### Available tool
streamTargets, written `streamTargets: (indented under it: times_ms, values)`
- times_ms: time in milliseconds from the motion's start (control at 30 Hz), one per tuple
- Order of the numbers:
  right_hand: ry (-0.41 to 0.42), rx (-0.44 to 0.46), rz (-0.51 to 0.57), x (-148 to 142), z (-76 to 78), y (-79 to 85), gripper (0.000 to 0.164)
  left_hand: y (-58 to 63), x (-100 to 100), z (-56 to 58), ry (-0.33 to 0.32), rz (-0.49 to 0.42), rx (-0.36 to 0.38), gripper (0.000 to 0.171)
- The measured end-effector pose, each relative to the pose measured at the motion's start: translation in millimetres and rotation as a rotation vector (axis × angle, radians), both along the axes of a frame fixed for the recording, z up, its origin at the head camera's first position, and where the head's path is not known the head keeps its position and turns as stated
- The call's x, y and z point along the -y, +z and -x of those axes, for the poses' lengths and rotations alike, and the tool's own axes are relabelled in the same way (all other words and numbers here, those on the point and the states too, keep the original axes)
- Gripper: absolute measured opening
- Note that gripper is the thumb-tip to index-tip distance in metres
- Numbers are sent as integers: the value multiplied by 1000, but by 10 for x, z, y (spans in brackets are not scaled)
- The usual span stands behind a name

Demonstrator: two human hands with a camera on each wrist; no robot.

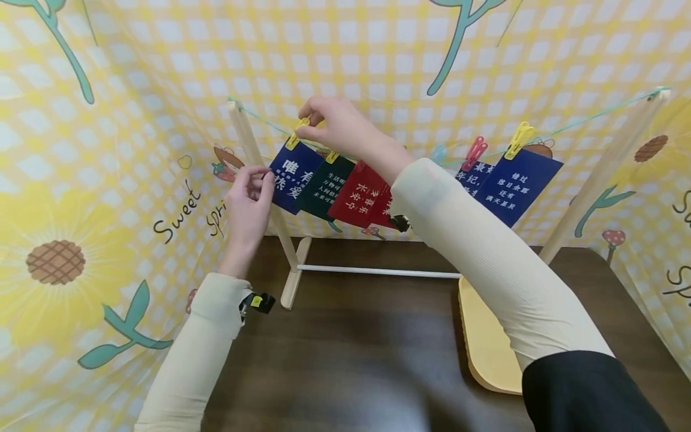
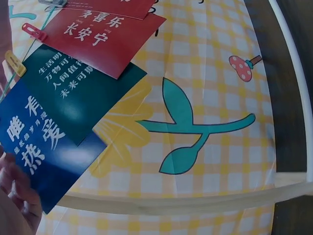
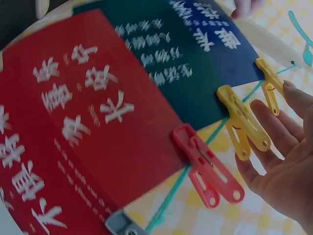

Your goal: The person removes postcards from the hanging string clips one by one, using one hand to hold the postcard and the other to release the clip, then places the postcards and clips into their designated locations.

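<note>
My right hand (image 1: 345, 126) pinches a yellow clothespin (image 1: 293, 141) at the top of a blue card (image 1: 287, 198) with white lettering. In the right wrist view, thumb and forefinger are at that pin's handle end, and the other fingers lie close to a second yellow clothespin (image 3: 243, 120). My left hand (image 1: 249, 198) holds the blue card's left edge, fingers curled; in the left wrist view its fingers (image 2: 19, 191) overlap the card's edge. Beside it a green card (image 2: 80, 93) overlaps the blue one, and a red card (image 3: 107, 107) hangs from a red clothespin (image 3: 208, 166).
A green string (image 1: 594, 114) runs between two wooden posts (image 1: 604, 174). Further blue cards (image 1: 518, 186) hang at the right under yellow and red pins. A white rod (image 1: 378, 272) joins the stand's base. A yellow tray (image 1: 488, 342) sits on the dark table (image 1: 345, 336).
</note>
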State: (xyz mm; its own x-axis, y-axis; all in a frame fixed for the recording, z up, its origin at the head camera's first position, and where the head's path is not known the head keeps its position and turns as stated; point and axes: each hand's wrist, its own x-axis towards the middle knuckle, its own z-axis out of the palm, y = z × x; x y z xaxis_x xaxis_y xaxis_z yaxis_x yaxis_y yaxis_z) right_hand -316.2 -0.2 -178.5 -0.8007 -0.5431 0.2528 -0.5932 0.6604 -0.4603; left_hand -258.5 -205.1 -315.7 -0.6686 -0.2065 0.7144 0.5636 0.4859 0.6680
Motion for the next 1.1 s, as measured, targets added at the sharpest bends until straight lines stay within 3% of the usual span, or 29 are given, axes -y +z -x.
streamTargets:
  times_ms: [167,567,867,1100]
  values:
    - [-6,55,72,9,-41,28,48,-48,97,105,-4,69,3,25]
    - [2,138,156,44,-48,58,47,-12,181,114,48,88,31,29]
    - [27,211,229,113,-86,56,44,-33,216,115,117,117,-25,24]
    - [3,227,219,94,-78,96,42,-14,232,139,63,72,-43,20]
